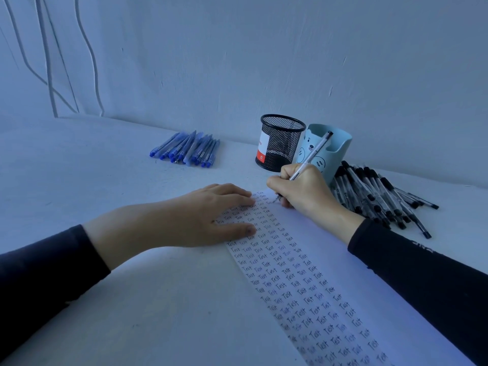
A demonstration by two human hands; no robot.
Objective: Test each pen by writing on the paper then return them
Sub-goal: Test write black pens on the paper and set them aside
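One pen (313, 154) was held in curled fingers of the right hand (301, 191), tip on the paper (330, 260); the left hand (200, 215) was laid flat there, fingers straight.

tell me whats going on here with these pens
A person is testing pens. The right hand grips a clear pen, tip at the far end of the paper, which carries columns of "Test". The left hand lies flat on it. Blue pens lie piled at the left, black-capped pens at the right, beside a mesh cup and a bear holder.
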